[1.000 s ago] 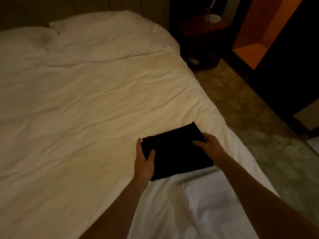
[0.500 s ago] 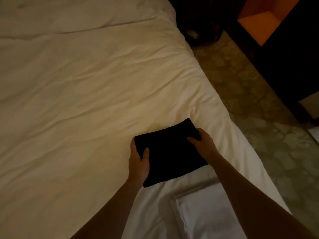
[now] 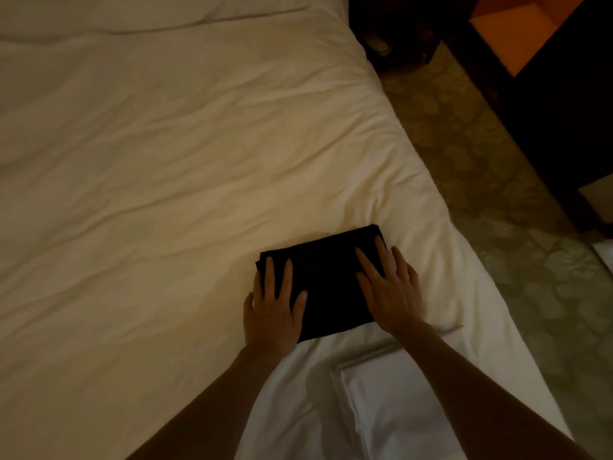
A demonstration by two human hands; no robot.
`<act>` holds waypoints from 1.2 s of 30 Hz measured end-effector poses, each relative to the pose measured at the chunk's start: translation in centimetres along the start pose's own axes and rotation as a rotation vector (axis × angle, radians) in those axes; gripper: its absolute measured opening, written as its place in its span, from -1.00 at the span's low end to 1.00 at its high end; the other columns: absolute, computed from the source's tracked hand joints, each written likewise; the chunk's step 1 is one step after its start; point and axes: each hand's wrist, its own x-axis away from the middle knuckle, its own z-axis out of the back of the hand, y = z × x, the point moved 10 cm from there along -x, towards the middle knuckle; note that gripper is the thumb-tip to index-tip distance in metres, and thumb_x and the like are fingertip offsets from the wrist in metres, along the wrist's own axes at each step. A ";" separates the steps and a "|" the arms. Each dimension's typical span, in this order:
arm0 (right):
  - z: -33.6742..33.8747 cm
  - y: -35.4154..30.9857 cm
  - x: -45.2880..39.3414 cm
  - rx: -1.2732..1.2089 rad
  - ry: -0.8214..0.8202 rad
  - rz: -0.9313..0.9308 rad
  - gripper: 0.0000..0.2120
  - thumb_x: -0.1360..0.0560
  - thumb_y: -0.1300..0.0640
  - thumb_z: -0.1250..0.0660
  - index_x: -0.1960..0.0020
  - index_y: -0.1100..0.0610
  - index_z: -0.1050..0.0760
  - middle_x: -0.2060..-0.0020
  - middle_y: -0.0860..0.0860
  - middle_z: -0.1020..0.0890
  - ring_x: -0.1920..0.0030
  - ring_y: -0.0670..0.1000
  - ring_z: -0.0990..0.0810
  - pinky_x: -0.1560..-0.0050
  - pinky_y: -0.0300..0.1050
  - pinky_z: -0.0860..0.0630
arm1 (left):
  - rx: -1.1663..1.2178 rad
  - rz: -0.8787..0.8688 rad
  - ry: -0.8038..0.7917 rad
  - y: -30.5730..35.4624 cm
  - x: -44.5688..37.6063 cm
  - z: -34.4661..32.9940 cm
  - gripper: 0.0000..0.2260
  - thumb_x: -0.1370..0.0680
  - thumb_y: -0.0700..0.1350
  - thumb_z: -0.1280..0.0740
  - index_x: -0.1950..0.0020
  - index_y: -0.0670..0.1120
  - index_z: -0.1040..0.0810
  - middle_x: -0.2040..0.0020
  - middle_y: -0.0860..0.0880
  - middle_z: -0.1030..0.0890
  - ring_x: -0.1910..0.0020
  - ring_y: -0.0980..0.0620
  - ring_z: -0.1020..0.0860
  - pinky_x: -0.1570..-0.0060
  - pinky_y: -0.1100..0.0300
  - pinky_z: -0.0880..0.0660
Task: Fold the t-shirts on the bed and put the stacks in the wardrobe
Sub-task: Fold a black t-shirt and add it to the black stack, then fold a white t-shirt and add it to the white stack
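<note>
Left hand (image 3: 273,313): you are pressing it flat on the near-left part of the folded black t-shirt (image 3: 328,287), fingers straight and spread; nothing is curled into a grip.
Right hand (image 3: 391,290): you are laying it flat on the shirt's right edge, fingers straight and apart, the outer ones reaching over onto the bedding.
Black t-shirt: it is lying between and under your two palms as a compact dark rectangle, resting on the bed (image 3: 166,177) close to its right edge.
White folded stack (image 3: 394,406): it is sitting nearer to you than your hands, between your forearms, pale against the cover; its near end is running out of the picture.
Bed cover: it is spreading wide to the left of and beyond your left hand, creased and cream-coloured.
Floor (image 3: 481,154): patterned carpet is showing to the right of your right hand.
Dark furniture (image 3: 564,127): it is standing far beyond your right hand, with an orange-lit opening (image 3: 507,31).
</note>
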 end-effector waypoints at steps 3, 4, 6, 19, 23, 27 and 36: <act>-0.4 0.1 0.2 0.079 -0.098 -0.047 -0.48 -0.62 -0.18 0.07 -0.54 -0.13 -0.20 -0.52 0.10 -0.28 -0.43 0.27 -0.36 -0.29 0.28 -0.39 | -0.086 0.001 -0.087 0.1 -0.1 0.2 -0.40 -0.56 0.34 0.32 -0.56 0.18 0.34 -0.61 -0.03 0.28 -0.59 -0.15 0.03 -0.42 -0.02 -0.26; -0.1 -0.2 0.2 0.106 -0.117 -0.044 -0.48 -0.60 -0.16 0.05 -0.51 -0.08 -0.30 -0.49 0.13 -0.35 -0.39 0.29 -0.40 -0.26 0.30 -0.40 | -0.106 0.000 -0.118 0.2 0.0 0.5 -0.42 -0.61 0.31 0.24 -0.57 0.17 0.32 -0.61 -0.03 0.28 -0.59 -0.16 0.01 -0.39 -0.02 -0.28; 0.9 -0.8 0.6 0.134 -0.142 -0.043 -0.45 -0.55 -0.13 0.03 -0.39 0.02 -0.48 -0.37 0.16 -0.49 -0.32 0.31 -0.48 -0.23 0.31 -0.43 | -0.126 0.000 -0.157 0.4 0.6 1.4 -0.43 -0.66 0.23 0.12 -0.60 0.13 0.26 -0.62 -0.04 0.24 -0.58 -0.17 -0.01 -0.37 -0.02 -0.29; 11.1 -10.9 6.5 -0.251 -0.050 0.091 -0.79 -0.63 0.17 -0.17 -0.18 0.21 -0.50 -0.07 0.15 -0.54 0.10 0.12 -0.54 0.11 -0.06 -0.46 | 0.236 0.016 0.089 -0.3 10.1 13.9 -0.68 -0.66 0.11 -0.14 -0.35 0.06 -0.48 -0.18 0.04 -0.61 -0.11 -0.04 -0.58 0.02 0.13 -0.49; 12.8 -16.8 9.8 -0.302 -0.032 0.173 -0.84 -0.61 0.27 -0.16 -0.07 0.22 -0.51 -0.02 0.15 -0.55 0.07 0.13 -0.54 0.08 -0.06 -0.47 | 0.326 0.073 0.218 -3.3 15.3 17.0 -0.73 -0.63 0.12 -0.18 -0.26 0.09 -0.53 -0.07 0.10 -0.65 -0.06 -0.01 -0.59 0.02 0.13 -0.50; 12.8 -23.8 14.2 -0.300 -0.055 0.266 -0.86 -0.58 0.29 -0.18 -0.05 0.23 -0.51 -0.01 0.16 -0.56 0.07 0.13 -0.54 0.05 -0.04 -0.47 | 0.375 0.168 0.279 -9.1 21.5 18.6 -0.76 -0.62 0.11 -0.20 -0.17 0.08 -0.57 0.01 0.11 -0.65 -0.01 -0.02 -0.60 0.02 0.12 -0.53; 11.4 -41.1 27.3 -0.275 -0.043 0.478 -0.82 -0.54 0.27 -0.20 -0.08 0.18 -0.53 0.11 0.05 -0.51 0.14 0.03 -0.46 0.17 -0.16 -0.28 | 0.523 0.347 0.431 -25.8 38.4 20.7 -0.79 -0.61 0.10 -0.25 -0.12 0.07 -0.61 0.09 0.13 -0.59 0.03 0.02 -0.60 0.05 0.15 -0.51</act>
